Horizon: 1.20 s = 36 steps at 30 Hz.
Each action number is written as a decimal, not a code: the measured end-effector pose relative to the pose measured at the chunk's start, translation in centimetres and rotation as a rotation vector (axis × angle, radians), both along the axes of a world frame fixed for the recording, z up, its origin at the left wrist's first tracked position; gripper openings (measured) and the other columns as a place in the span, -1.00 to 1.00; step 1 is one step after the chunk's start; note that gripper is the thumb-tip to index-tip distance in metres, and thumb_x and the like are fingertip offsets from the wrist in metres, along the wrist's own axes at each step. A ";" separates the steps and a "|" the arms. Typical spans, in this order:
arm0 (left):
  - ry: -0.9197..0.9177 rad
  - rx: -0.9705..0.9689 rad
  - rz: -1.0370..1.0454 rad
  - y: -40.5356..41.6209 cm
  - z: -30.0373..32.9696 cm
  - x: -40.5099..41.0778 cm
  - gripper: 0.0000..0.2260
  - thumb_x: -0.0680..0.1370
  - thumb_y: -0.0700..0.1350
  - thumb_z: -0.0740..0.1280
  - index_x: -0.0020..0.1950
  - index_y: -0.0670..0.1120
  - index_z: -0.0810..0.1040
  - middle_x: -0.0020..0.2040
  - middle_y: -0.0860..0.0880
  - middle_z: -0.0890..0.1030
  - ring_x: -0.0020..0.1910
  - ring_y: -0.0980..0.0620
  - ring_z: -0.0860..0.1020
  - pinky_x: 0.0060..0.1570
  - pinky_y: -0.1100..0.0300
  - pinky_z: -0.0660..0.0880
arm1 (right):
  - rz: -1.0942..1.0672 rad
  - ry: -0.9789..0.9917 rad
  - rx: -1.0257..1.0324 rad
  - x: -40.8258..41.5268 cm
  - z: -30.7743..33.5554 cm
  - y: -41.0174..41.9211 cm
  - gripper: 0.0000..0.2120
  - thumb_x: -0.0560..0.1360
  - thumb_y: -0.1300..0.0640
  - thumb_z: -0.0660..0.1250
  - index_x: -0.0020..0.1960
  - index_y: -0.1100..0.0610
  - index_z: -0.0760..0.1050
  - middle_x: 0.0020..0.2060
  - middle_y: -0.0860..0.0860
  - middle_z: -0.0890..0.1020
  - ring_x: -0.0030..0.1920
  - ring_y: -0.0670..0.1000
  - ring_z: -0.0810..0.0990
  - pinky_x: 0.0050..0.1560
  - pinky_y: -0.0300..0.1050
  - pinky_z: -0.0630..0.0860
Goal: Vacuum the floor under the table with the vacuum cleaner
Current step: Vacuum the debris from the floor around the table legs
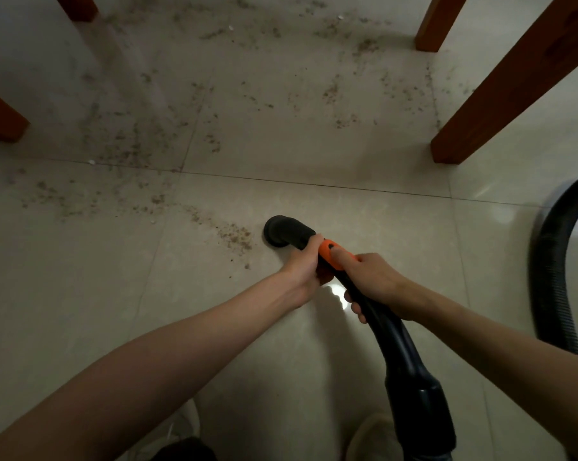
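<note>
A black vacuum wand (394, 341) runs from the lower right up to a round black nozzle (282, 231) that sits on the pale tiled floor (364, 154). My left hand (306, 264) grips the wand just behind the nozzle bend. My right hand (367, 277) grips it further back, its thumb lying on an orange collar (329, 252). Brown crumbs and dust (236, 236) lie just left of the nozzle, and more dirt (131, 144) is scattered across the tiles between the table legs.
Several brown wooden table legs stand around the dirty patch: near right (500, 94), far right (439, 23), near left (0, 118), far left (78, 6). A ribbed black hose (552, 261) loops at the right edge. My shoes (370, 437) show at the bottom.
</note>
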<state>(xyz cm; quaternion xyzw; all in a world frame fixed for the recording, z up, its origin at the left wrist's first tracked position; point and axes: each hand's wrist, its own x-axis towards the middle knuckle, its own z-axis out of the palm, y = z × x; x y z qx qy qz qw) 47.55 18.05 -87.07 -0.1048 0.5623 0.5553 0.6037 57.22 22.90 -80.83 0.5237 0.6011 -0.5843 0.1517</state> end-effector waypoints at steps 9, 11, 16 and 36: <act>-0.016 -0.003 -0.034 0.4 0.2 0.3 -0.80 0.61 -0.06 0.20 -0.11 -0.15 0.45 -0.15 -0.13 0.53 -0.11 -0.02 0.53 0.13 0.05 0.49 | -0.020 -0.016 0.041 0.3 0.0 -0.1 -0.56 0.59 -0.17 0.13 0.03 0.24 0.41 -0.42 0.10 0.49 -0.56 -0.02 0.45 -0.53 -0.21 0.45; -0.011 -0.001 -0.114 1.5 0.3 0.2 -0.79 0.61 -0.03 0.20 -0.08 -0.16 0.46 -0.10 -0.13 0.54 -0.08 -0.02 0.53 0.03 0.10 0.50 | -0.073 -0.041 0.111 0.3 0.1 0.0 -0.57 0.59 -0.16 0.13 0.01 0.24 0.40 -0.38 0.11 0.50 -0.54 -0.01 0.46 -0.53 -0.20 0.44; 0.023 -0.028 -0.214 3.7 0.7 0.5 -0.62 0.59 0.03 0.23 0.28 -0.20 0.40 0.20 -0.20 0.52 0.17 -0.11 0.52 0.11 0.05 0.51 | -0.118 -0.100 0.263 0.4 0.2 0.3 -0.57 0.61 -0.13 0.10 0.03 0.27 0.39 -0.36 0.13 0.51 -0.52 0.01 0.50 -0.57 -0.21 0.43; 0.023 -0.092 0.117 -4.4 -0.4 1.9 -0.73 0.62 -0.02 0.13 0.02 -0.22 0.46 -0.09 -0.18 0.55 -0.06 -0.08 0.56 0.11 0.03 0.53 | 0.204 -0.053 -0.091 0.0 0.9 -2.5 -0.47 0.57 -0.23 0.13 0.08 0.26 0.46 -0.48 0.05 0.50 -0.53 -0.02 0.47 -0.49 -0.19 0.48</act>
